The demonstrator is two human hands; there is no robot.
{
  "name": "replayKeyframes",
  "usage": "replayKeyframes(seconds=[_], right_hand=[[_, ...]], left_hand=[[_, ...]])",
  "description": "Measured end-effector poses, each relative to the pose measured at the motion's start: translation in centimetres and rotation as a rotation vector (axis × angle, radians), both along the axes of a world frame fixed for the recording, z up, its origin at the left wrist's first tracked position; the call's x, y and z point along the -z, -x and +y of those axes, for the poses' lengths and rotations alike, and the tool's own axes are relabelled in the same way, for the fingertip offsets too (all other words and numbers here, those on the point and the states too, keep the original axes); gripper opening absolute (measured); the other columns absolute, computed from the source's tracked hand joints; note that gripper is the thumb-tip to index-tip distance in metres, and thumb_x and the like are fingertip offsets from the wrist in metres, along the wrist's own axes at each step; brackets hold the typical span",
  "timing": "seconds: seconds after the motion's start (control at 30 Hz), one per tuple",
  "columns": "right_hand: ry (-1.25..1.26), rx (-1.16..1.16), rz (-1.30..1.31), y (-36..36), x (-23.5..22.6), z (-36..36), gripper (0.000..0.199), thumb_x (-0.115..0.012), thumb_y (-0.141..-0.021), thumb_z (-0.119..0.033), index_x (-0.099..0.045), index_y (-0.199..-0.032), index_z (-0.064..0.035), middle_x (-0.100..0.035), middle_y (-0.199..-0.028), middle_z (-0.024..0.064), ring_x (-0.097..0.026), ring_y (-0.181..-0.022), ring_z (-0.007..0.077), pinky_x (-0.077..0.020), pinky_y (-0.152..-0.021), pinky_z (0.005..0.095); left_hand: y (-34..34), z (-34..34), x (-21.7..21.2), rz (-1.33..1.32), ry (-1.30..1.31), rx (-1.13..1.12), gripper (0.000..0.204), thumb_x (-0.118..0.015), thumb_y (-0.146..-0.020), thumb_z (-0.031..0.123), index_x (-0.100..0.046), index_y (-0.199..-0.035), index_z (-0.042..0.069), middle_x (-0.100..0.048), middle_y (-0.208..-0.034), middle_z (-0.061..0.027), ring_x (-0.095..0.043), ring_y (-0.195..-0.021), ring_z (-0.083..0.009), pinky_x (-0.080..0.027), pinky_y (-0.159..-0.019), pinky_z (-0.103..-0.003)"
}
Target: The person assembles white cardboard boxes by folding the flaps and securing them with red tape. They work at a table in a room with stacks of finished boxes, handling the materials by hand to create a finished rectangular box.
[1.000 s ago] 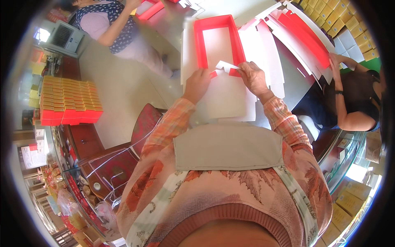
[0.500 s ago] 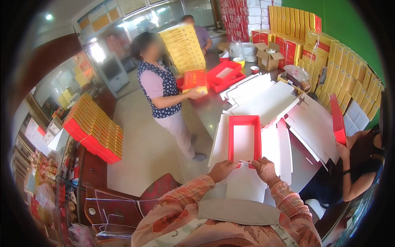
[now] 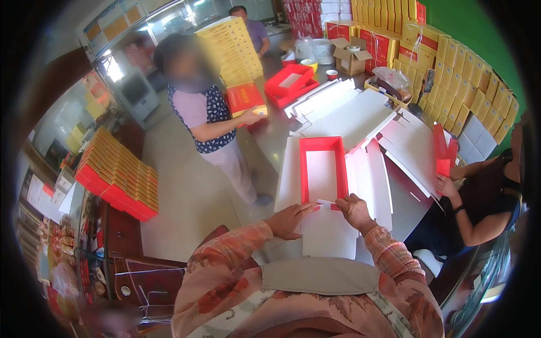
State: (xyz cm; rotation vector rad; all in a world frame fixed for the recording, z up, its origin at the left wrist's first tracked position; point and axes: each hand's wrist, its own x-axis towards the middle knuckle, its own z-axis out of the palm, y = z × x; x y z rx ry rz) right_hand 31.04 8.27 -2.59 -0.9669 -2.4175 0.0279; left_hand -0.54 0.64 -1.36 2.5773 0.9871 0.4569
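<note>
A shallow red cardboard box (image 3: 322,166) with a white inside lies in front of me, three of its sides standing up. At its near end, a narrow side with small white-and-red flaps is partly folded. My left hand (image 3: 288,220) pinches the left part of this near side with its fingertips. On the right corner, my right hand (image 3: 354,212) is closed, thumb and fingers gripping the folded edge. My fingers partly hide the flaps between them. Under the box lie flat white cardboard blanks (image 3: 329,235).
More white blanks (image 3: 360,121) are stacked beyond. At right, a seated co-worker (image 3: 479,203) holds a red box piece (image 3: 444,149). A standing person (image 3: 217,121) at left carries a red-and-yellow box (image 3: 246,99). Yellow boxes (image 3: 470,79) line the green wall; finished red boxes (image 3: 290,81) stand behind.
My view has shifted, moving the scene left and up. My left hand has flattened somewhat at the near side. The co-worker at right has lowered and turned their red piece.
</note>
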Motion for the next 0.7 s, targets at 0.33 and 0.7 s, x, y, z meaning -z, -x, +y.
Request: replayKeyframes(seconds=[0.33, 0.7], right_hand=[[0.057, -0.002, -0.032, -0.5, 0.5, 0.0, 0.010, -0.065, -0.095, -0.012, -0.072, -0.101, -0.0142, -0.071, -0.086, 0.0080, -0.066, -0.082, 0.0301, -0.0591, -0.068, 0.0433], [0.067, -0.059, 0.061, -0.3, 0.0, -0.2, 0.019, -0.072, -0.089, -0.009, -0.076, -0.106, -0.0149, -0.071, -0.089, 0.0077, -0.069, -0.089, 0.0293, -0.0607, -0.073, 0.0426]], left_hand=[[-0.2, -0.3, 0.9, -0.037, -0.013, 0.033, 0.132, -0.096, -0.069, 0.044, -0.022, -0.168, 0.000, -0.029, -0.171, -0.0229, -0.049, -0.137, -0.0454, -0.041, -0.117, -0.051], [-1.3, 1.3, 4.7, -0.120, -0.437, -0.135, 0.069, -0.083, -0.085, 0.018, -0.057, -0.148, 0.006, -0.062, -0.147, -0.0141, -0.068, -0.107, -0.0341, -0.057, -0.093, -0.043]])
